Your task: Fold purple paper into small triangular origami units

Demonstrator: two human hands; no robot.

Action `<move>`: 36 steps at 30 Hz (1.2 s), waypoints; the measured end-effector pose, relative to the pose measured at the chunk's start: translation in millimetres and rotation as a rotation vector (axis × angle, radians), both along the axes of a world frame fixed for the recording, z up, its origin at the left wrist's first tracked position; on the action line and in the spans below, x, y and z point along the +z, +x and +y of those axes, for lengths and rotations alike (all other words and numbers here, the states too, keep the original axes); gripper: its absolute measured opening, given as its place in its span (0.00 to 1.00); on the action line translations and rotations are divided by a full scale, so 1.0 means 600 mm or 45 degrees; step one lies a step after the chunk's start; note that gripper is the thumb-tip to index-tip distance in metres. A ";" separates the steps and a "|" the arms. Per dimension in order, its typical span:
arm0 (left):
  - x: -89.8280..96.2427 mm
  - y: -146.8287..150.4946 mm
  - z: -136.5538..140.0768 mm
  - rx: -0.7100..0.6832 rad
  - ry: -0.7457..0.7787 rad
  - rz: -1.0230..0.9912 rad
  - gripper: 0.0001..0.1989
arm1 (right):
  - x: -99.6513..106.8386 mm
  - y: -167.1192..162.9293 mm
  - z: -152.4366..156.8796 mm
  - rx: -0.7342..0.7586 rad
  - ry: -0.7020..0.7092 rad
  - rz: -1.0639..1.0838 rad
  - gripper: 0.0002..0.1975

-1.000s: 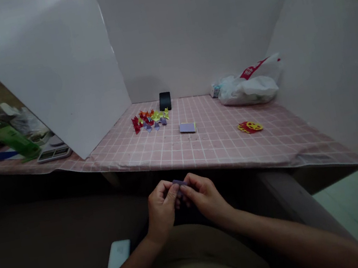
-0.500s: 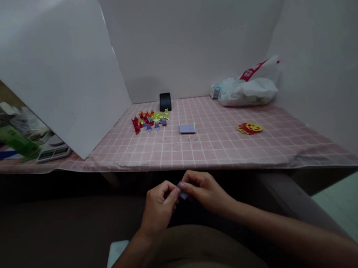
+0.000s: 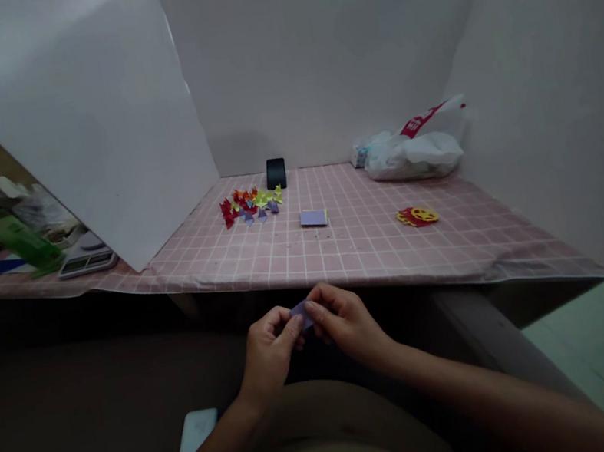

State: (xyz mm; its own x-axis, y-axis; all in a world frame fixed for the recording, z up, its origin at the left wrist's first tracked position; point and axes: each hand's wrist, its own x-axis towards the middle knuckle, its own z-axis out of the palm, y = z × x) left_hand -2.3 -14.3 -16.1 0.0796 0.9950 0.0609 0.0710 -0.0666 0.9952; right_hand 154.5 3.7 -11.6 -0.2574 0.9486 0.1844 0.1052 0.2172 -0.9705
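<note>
A small piece of purple paper (image 3: 302, 315) is pinched between my two hands, in front of the table's near edge and above my lap. My left hand (image 3: 269, 343) grips its left side with thumb and fingers. On its right side, my right hand (image 3: 346, 319) has thumb and fingers closed on it; the fingertips hide part of the paper. On the table lies a stack of purple paper (image 3: 313, 218) with a yellow edge showing. To its left sits a cluster of small folded paper pieces (image 3: 251, 204) in red, orange, yellow and purple.
A black phone (image 3: 276, 174) leans at the back. Red and yellow cut-out pieces (image 3: 418, 216) and a white plastic bag (image 3: 414, 151) are at the right. White panels (image 3: 352, 46) surround the table (image 3: 364, 246). Left, outside, are a green bottle (image 3: 17, 239) and a scale (image 3: 87, 262).
The purple paper has turned between my fingers and more of its face shows. My hands stay close together in nearly the same place. The view has shifted slightly.
</note>
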 end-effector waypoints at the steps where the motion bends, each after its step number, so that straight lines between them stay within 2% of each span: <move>1: 0.002 -0.002 0.000 -0.029 0.014 0.036 0.13 | 0.002 0.001 0.002 0.052 -0.044 0.011 0.10; 4: 0.004 -0.003 -0.001 -0.120 0.011 0.040 0.14 | 0.006 0.003 0.005 0.127 -0.095 -0.006 0.10; 9: -0.005 0.004 -0.003 -0.140 -0.083 -0.026 0.15 | 0.001 0.001 -0.002 -0.015 0.029 -0.055 0.10; 16: -0.015 0.000 -0.010 -0.084 0.048 0.173 0.18 | -0.003 -0.003 -0.002 -0.020 -0.045 0.009 0.12; 20: -0.017 -0.006 -0.006 -0.081 0.098 0.241 0.19 | 0.000 0.000 0.006 0.094 -0.149 0.051 0.10; 25: -0.015 -0.005 -0.001 -0.048 0.101 0.132 0.15 | 0.000 0.002 0.009 0.167 -0.153 0.018 0.11; 30: -0.013 0.000 -0.001 0.083 0.101 0.131 0.17 | 0.003 0.000 0.009 0.251 -0.281 0.120 0.10; 36: -0.010 0.002 -0.003 0.036 0.028 0.060 0.16 | 0.010 0.001 0.010 0.143 -0.182 0.016 0.12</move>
State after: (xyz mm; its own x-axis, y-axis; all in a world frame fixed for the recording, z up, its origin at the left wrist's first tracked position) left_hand -1.0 -16.2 -21.8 0.0549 0.9953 0.0797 0.1197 -0.0859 0.9891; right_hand 155.2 10.0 -5.7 -0.3615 0.9308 0.0536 0.0756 0.0865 -0.9934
